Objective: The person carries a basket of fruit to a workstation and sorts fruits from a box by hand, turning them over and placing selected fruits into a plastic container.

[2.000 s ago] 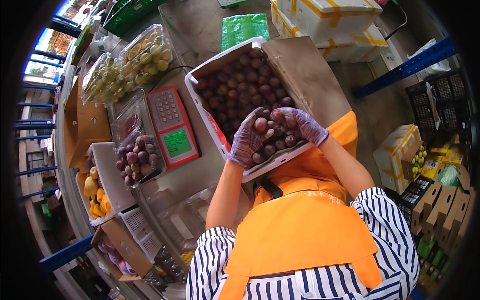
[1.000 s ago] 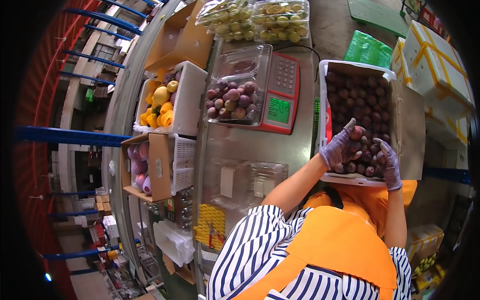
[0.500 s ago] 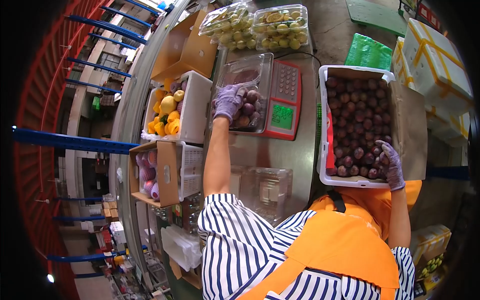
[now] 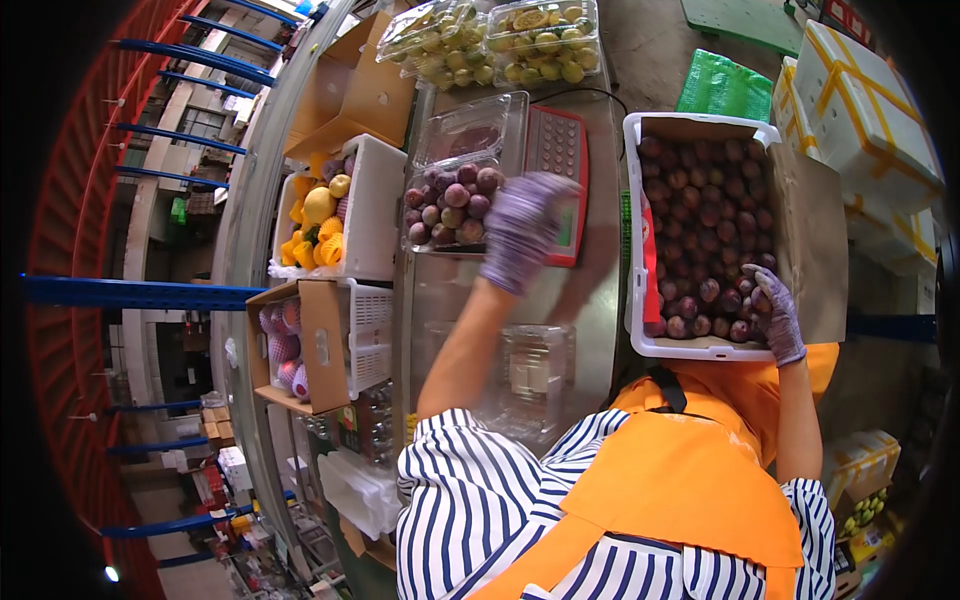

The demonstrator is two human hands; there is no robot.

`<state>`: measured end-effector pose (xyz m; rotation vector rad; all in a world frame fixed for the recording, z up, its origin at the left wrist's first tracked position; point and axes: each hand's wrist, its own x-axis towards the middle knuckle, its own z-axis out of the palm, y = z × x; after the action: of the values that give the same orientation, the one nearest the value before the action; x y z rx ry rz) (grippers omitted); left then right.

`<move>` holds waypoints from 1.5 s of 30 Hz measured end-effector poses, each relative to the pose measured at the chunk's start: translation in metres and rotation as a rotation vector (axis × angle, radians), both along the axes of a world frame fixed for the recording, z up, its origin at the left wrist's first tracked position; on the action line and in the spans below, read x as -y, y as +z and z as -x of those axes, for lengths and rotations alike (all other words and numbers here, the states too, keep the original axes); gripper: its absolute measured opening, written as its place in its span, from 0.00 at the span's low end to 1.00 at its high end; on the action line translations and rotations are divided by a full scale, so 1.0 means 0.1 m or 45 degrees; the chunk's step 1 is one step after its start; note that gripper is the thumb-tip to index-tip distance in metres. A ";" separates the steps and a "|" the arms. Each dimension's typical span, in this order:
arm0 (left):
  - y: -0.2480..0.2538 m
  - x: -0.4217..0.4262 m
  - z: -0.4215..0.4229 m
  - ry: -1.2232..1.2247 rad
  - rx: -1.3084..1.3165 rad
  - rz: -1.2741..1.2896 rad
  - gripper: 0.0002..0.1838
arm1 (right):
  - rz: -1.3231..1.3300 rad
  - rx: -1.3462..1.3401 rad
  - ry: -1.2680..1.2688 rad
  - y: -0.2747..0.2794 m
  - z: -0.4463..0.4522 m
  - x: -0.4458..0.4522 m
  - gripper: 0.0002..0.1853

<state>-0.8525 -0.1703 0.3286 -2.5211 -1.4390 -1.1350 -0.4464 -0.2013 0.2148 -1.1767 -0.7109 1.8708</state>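
My left hand [image 4: 528, 225], in a purple knit glove, is over the red scale [image 4: 556, 150], apart from the clamshell box. Motion blurs its fingers, so I cannot tell what they hold, if anything. Dark plums [image 4: 455, 205] lie in the open clear plastic clamshell box [image 4: 470, 130] on the scale. At the near right corner of the white crate [image 4: 632, 240], my gloved right hand [image 4: 782, 318] has its fingers curled round a plum [image 4: 761, 300]. Many more plums [image 4: 705, 220] fill that crate.
Two clear boxes of green-yellow fruit [image 4: 545, 45] stand at the far end of the metal table [image 4: 590, 300]. On the left are a foam box [image 4: 375, 210] of mixed fruit and a carton [image 4: 325, 350]. Empty clamshells [image 4: 535, 370] lie near me. Foam boxes [image 4: 870, 110] stack at right.
My left hand has left the plums in the clamshell box and swung right across the scale. My right hand stays at the crate's near corner. The whole view has shifted slightly.
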 end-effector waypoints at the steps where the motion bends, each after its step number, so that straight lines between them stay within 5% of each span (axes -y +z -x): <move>1: -0.01 0.22 -0.43 -0.109 0.059 0.219 0.14 | 0.009 0.019 0.000 0.02 0.01 0.01 0.18; 3: -0.36 0.45 -1.09 -0.354 0.030 0.427 0.05 | 0.037 0.022 0.031 0.04 0.00 0.01 0.18; 5: -0.69 0.66 -1.62 -0.516 0.246 0.455 0.04 | 0.051 0.086 0.014 0.08 0.03 0.02 0.18; 9: -1.07 0.93 -2.16 -0.468 0.102 0.591 0.07 | -0.110 0.361 0.168 0.06 0.03 0.11 0.14; 16: -1.18 0.93 -2.16 -0.357 0.295 0.764 0.10 | -1.069 1.042 0.408 0.09 0.11 0.21 0.13; 19: -1.14 0.89 -2.20 -0.257 0.426 0.928 0.10 | -0.861 0.783 0.302 0.11 0.13 0.22 0.12; 22: -1.38 0.86 -2.25 -0.267 0.977 1.055 0.23 | -0.753 0.580 0.172 0.17 0.27 0.32 0.17; 23: -1.35 0.87 -2.22 -0.206 0.795 0.818 0.27 | -0.691 0.472 0.143 0.19 0.36 0.36 0.19; 27: -0.61 0.73 -1.77 -0.192 0.652 0.833 0.26 | -0.636 0.349 0.162 0.15 0.49 0.33 0.17; 28: -0.68 0.64 -1.58 -0.031 0.773 0.797 0.23 | -0.466 0.225 0.105 0.14 0.48 0.30 0.15; 29: -0.49 0.52 -1.23 0.158 0.530 0.303 0.20 | -0.287 0.109 0.045 0.16 0.46 0.31 0.15; 31: -0.41 0.26 -0.47 0.528 0.353 -0.032 0.16 | -0.085 0.236 0.019 0.11 0.34 0.27 0.15; 35: -0.36 0.09 0.74 1.117 0.087 0.054 0.20 | -0.206 0.218 -0.069 0.07 0.24 0.32 0.17; 38: -0.38 0.08 1.01 1.183 -0.022 0.202 0.23 | -0.269 0.281 -0.027 0.09 0.24 0.31 0.15; 41: -0.29 0.11 1.08 1.080 0.161 0.229 0.21 | -0.313 0.321 0.037 0.02 0.19 0.32 0.15; 43: -0.20 0.13 1.11 0.950 0.731 0.315 0.17 | -0.283 0.266 0.008 0.02 0.17 0.31 0.15; 45: -0.30 0.17 0.92 0.473 1.370 0.678 0.16 | -0.223 0.108 -0.050 0.05 0.23 0.29 0.16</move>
<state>-0.9442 -0.1871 0.2984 -1.6380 -2.5404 -2.4309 -0.4699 -0.2303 0.2199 -1.1535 -0.8736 1.6976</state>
